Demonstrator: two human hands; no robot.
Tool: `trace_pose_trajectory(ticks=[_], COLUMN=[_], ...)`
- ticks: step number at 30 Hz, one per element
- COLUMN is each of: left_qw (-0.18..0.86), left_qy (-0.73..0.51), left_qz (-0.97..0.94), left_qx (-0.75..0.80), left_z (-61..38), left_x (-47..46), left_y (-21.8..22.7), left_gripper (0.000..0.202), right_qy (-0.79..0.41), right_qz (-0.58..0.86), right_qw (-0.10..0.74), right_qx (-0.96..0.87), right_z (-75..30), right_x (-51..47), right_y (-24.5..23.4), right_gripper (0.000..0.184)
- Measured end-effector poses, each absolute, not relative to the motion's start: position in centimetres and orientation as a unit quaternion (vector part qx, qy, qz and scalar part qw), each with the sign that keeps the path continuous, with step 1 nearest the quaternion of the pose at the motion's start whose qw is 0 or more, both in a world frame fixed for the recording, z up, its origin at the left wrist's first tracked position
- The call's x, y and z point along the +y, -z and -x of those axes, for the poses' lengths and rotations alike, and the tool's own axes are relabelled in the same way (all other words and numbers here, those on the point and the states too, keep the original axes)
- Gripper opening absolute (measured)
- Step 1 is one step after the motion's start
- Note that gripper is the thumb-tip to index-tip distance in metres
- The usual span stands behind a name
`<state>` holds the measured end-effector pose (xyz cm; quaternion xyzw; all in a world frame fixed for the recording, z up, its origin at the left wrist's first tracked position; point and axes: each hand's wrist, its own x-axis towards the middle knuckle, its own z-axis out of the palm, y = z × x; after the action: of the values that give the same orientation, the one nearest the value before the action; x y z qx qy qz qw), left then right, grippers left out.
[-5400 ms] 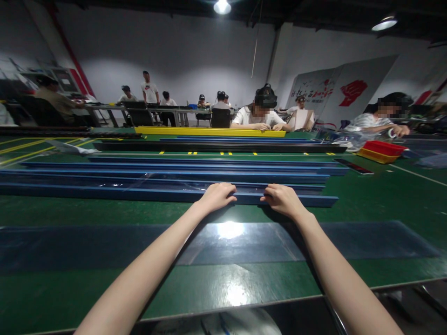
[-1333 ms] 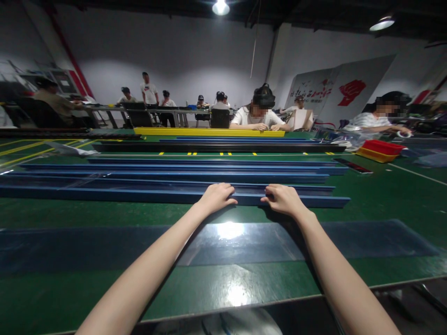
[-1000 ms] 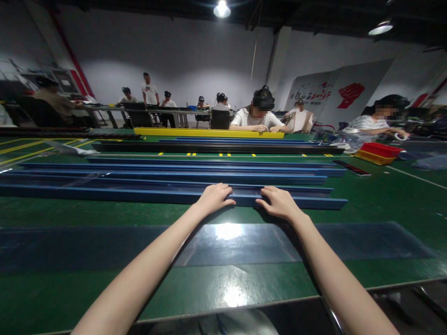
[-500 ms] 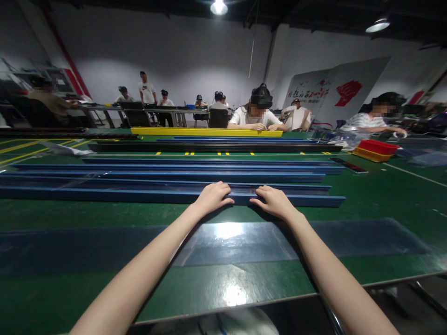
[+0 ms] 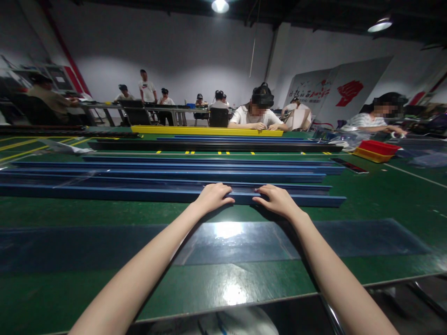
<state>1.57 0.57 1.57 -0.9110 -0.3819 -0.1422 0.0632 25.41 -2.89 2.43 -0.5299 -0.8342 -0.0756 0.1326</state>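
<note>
Faces a broad green tabletop [image 5: 104, 211], glossy under a lit ceiling lamp [image 5: 220, 6], in a room closed off at the far side by a pale wall [image 5: 122, 51]. Crosses a flat clear strip [image 5: 104, 244] on the near side with both forearms. Pinches the near wall of the nearest blue channel [image 5: 104, 194] with the left hand [image 5: 213, 195], thumb in front and fingers over the top; does likewise just to the right with the right hand [image 5: 275, 200], leaving a small gap between the two. Looks past to other blue channels [image 5: 209, 176], then a black bar [image 5: 209, 147] and a yellow bar [image 5: 206, 131], with a person in a white shirt [image 5: 239, 116] behind.

To the far right, takes in a red bin [image 5: 380, 147] above a yellow bin [image 5: 372, 156], near a dark phone [image 5: 349, 165]; cannot tell any contents. Inside the nearest channel, toward the left, shows what looks like clear film [image 5: 73, 180].

Compared with five seconds ago, extends farther right with the nearest channel, and sets the hands slightly closer together.
</note>
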Motion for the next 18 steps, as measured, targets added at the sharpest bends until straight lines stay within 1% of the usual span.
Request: trace_pose_trajectory(ticks=[8, 18], left_qw=[0.063, 0.073], left_qy=[0.130, 0.120], left_qz=[0.907, 0.906], left_qx=[-0.396, -0.400], left_z=[-1.67, -1.66], left_x=[0.35, 0.21], left_y=[-1.85, -2.05], left_gripper=[0.031, 0.031], right_qy=[0.060, 0.068], right_qz=[0.532, 0.540], right_qw=[0.138, 0.120], right_qx=[-0.833, -0.830], right_z=[-25.47, -25.41], right_x=[-2.77, -2.79], right_y=[-2.46, -2.47], right_gripper=[0.036, 0.036])
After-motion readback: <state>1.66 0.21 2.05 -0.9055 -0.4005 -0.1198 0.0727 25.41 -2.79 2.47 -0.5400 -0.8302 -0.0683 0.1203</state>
